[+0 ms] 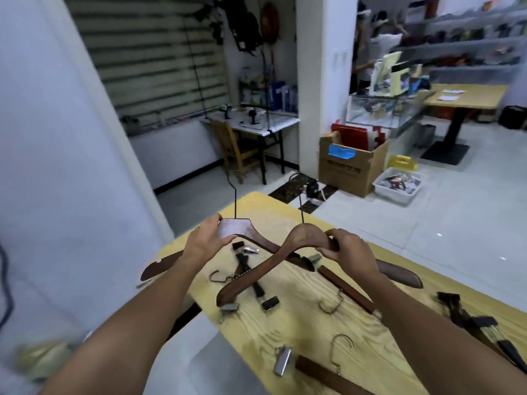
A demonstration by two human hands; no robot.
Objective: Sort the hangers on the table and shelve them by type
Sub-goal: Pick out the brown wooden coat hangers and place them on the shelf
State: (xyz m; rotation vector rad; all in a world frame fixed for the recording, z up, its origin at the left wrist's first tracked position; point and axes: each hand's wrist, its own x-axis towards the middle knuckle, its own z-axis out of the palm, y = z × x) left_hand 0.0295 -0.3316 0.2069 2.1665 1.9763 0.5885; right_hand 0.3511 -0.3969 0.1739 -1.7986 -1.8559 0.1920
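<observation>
each hand (209, 238) grips a hanger (262, 269)

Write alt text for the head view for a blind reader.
The left hand and right hand each hold a wooden hanger, the left hanger crossing the right hanger, over a yellow table scattered with clip hangers.

A white wall (57, 138) stands at left, a zebra blind (148, 52) beyond it. Pale glossy floor tiles (442, 238) run past a white pillar (319, 81), a small desk (256, 125) with a wooden chair (233, 149), a cardboard box (348, 169) and blurred wall shelves (470, 38). A yellow wood-grain table (265, 206) stands nearest.
</observation>
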